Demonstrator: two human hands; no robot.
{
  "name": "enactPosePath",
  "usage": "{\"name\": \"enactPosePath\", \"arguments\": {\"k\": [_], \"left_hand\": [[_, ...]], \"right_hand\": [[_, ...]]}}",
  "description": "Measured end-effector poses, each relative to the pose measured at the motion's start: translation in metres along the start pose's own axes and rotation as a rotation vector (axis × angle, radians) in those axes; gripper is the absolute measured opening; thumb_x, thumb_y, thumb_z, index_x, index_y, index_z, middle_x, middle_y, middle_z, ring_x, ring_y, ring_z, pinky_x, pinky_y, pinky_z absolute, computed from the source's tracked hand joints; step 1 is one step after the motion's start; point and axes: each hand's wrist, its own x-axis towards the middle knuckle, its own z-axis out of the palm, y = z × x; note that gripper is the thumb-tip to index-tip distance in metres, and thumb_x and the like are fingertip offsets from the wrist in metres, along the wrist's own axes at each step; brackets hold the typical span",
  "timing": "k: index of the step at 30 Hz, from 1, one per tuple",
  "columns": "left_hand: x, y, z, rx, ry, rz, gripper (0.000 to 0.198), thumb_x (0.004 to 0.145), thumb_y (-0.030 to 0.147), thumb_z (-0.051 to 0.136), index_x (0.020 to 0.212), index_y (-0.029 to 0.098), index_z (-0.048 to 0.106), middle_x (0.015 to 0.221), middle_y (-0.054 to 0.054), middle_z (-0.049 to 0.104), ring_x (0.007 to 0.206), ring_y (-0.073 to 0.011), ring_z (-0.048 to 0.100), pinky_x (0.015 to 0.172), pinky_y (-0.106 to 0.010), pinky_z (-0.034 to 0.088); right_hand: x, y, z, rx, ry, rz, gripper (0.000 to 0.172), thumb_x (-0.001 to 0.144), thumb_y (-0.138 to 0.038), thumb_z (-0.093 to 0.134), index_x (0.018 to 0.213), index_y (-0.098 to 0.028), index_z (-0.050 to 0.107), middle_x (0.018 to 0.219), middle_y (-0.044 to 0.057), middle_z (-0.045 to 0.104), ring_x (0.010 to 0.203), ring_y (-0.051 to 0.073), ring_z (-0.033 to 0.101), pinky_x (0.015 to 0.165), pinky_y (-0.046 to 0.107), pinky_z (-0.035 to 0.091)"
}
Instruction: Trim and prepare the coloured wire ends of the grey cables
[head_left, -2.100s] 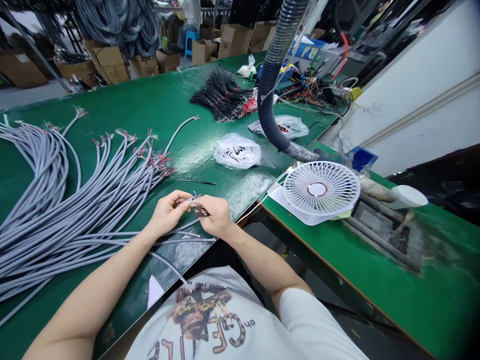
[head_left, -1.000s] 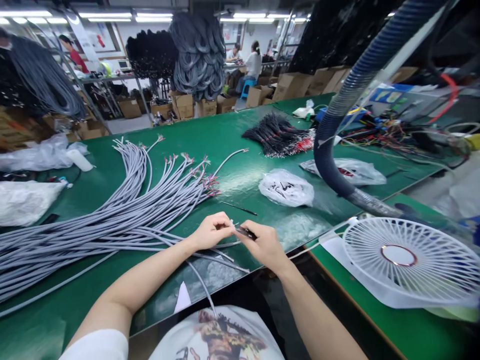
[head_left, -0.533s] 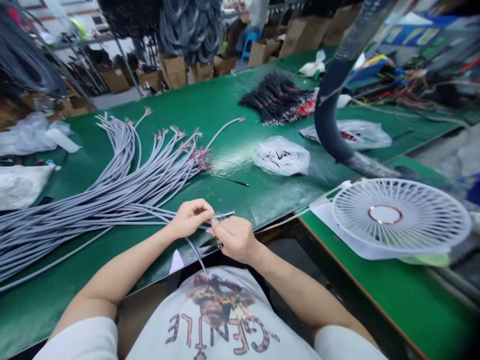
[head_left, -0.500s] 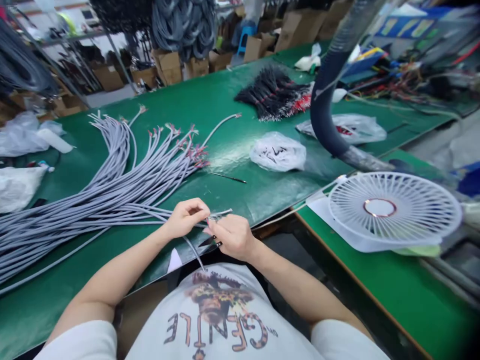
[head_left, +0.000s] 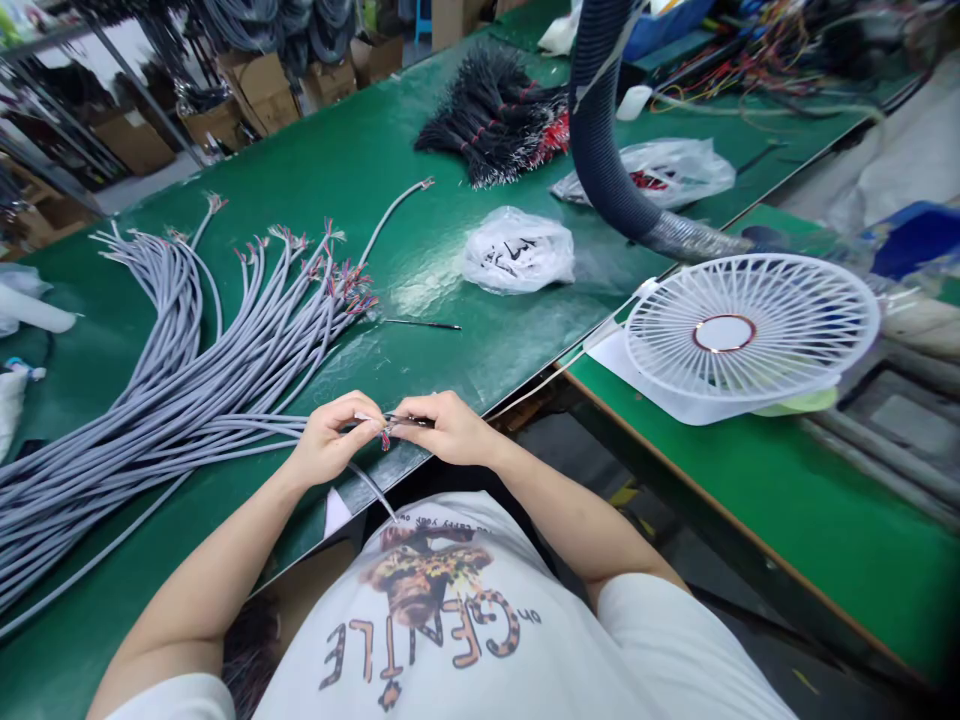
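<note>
My left hand (head_left: 330,445) pinches the end of one grey cable (head_left: 373,487), whose coloured inner wires fan out between my fingertips near the table's front edge. My right hand (head_left: 448,428) is closed on a small dark tool (head_left: 409,421) that touches those wire ends. The cable curves down from my left hand toward my chest. A big bundle of grey cables (head_left: 172,395) with stripped coloured ends lies on the green table (head_left: 420,260) just left of my hands.
A thin dark rod (head_left: 421,324) lies beyond my hands. Two plastic bags (head_left: 517,250) and a heap of black and red wires (head_left: 499,115) sit farther back. A ribbed hose (head_left: 604,140) hangs down by a white fan (head_left: 739,335) on the right-hand bench.
The view has tilted down and shifted. My hands have drawn together at the cable end, the tool now pointing at the coloured wires. The cable bundle has not moved.
</note>
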Motion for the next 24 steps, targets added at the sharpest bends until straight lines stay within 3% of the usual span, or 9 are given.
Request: {"name": "enactPosePath", "arguments": {"k": [4, 6, 9, 12, 15, 20, 24], "left_hand": [[0.002, 0.002, -0.001, 0.076, -0.017, 0.089, 0.019, 0.087, 0.032, 0.058, 0.076, 0.017, 0.066, 0.073, -0.006, 0.065, 0.071, -0.0158, 0.058, 0.07, -0.03, 0.047], [0.004, 0.003, -0.001, 0.078, -0.019, 0.075, 0.022, 0.087, 0.034, 0.057, 0.075, 0.017, 0.065, 0.072, -0.006, 0.064, 0.07, -0.0158, 0.057, 0.068, -0.03, 0.047], [0.005, 0.004, 0.0, 0.055, -0.049, 0.042, 0.023, 0.088, 0.035, 0.056, 0.076, 0.017, 0.064, 0.073, -0.007, 0.064, 0.07, -0.0155, 0.057, 0.066, -0.028, 0.047], [0.004, 0.002, 0.0, 0.03, -0.094, 0.041, 0.022, 0.088, 0.033, 0.056, 0.076, 0.016, 0.065, 0.075, -0.007, 0.064, 0.07, -0.0149, 0.057, 0.067, -0.028, 0.047], [0.003, 0.001, 0.0, 0.014, -0.115, 0.044, 0.019, 0.088, 0.03, 0.057, 0.077, 0.016, 0.065, 0.076, -0.007, 0.064, 0.071, -0.0149, 0.058, 0.068, -0.029, 0.047], [0.002, 0.0, 0.0, -0.001, -0.131, 0.004, 0.021, 0.088, 0.032, 0.057, 0.076, 0.016, 0.064, 0.077, -0.008, 0.065, 0.072, -0.0159, 0.06, 0.07, -0.03, 0.049], [0.002, -0.001, 0.0, -0.006, -0.133, -0.003, 0.021, 0.088, 0.032, 0.057, 0.076, 0.016, 0.064, 0.077, -0.008, 0.066, 0.072, -0.0163, 0.061, 0.072, -0.031, 0.049]], "right_hand": [[0.005, 0.005, -0.002, 0.077, -0.08, 0.024, 0.024, 0.083, -0.031, 0.058, 0.068, -0.013, 0.061, 0.06, -0.003, 0.055, 0.058, 0.008, 0.045, 0.058, 0.02, 0.036], [0.003, 0.005, -0.004, 0.066, -0.051, 0.044, 0.025, 0.083, -0.034, 0.058, 0.068, -0.014, 0.06, 0.06, -0.003, 0.056, 0.057, 0.008, 0.045, 0.057, 0.02, 0.036], [-0.007, 0.001, -0.01, -0.096, 0.047, 0.058, 0.026, 0.084, -0.04, 0.059, 0.086, -0.015, 0.064, 0.067, -0.003, 0.061, 0.058, 0.009, 0.048, 0.058, 0.021, 0.037], [-0.024, -0.006, -0.012, -0.277, 0.095, 0.007, 0.028, 0.092, -0.038, 0.05, 0.107, -0.018, 0.064, 0.091, 0.003, 0.07, 0.077, 0.013, 0.061, 0.072, 0.023, 0.044], [-0.039, -0.01, -0.009, -0.415, 0.104, -0.049, 0.032, 0.094, -0.037, 0.047, 0.112, -0.019, 0.066, 0.104, 0.007, 0.071, 0.091, 0.016, 0.065, 0.081, 0.025, 0.045], [-0.048, -0.01, -0.002, -0.599, 0.118, -0.083, 0.038, 0.094, -0.043, 0.048, 0.118, -0.02, 0.066, 0.083, 0.005, 0.072, 0.07, 0.012, 0.064, 0.065, 0.021, 0.044], [-0.047, -0.011, -0.002, -0.648, 0.126, -0.092, 0.038, 0.095, -0.043, 0.047, 0.117, -0.021, 0.067, 0.076, 0.004, 0.071, 0.064, 0.011, 0.061, 0.061, 0.021, 0.04]]}}
